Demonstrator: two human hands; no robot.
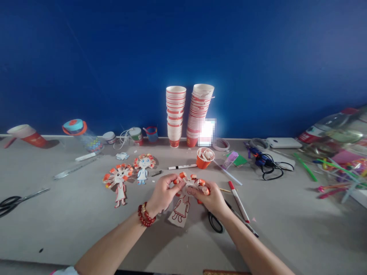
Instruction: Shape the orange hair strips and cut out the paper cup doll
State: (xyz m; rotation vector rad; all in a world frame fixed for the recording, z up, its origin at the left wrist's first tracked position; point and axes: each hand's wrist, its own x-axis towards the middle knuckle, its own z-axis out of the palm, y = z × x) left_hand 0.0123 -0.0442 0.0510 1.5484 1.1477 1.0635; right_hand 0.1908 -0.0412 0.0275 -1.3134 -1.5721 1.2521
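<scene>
Between my two hands is a paper doll [181, 208], its round head ringed by curled orange-and-white strips and its body drawn in red on a paper piece below. My left hand [164, 193] pinches the left side of the head, fingers on a curled strip. On the right side of the head, my right hand [211, 198] grips the edge, thumb over the front. Fingers partly cover the face. Black-handled scissors [215, 222] lie beneath my right wrist. Left of my hands rest two finished-looking dolls, one red-trimmed [120, 191] and one blue-trimmed [142, 175].
Two tall stacks of paper cups [176, 114] stand against the blue wall. A cup of scraps [204, 162] sits beyond my hands. Markers [239, 202], a glue gun [262, 158] and bottles [323, 124] are to the right; other scissors [17, 202] lie far left.
</scene>
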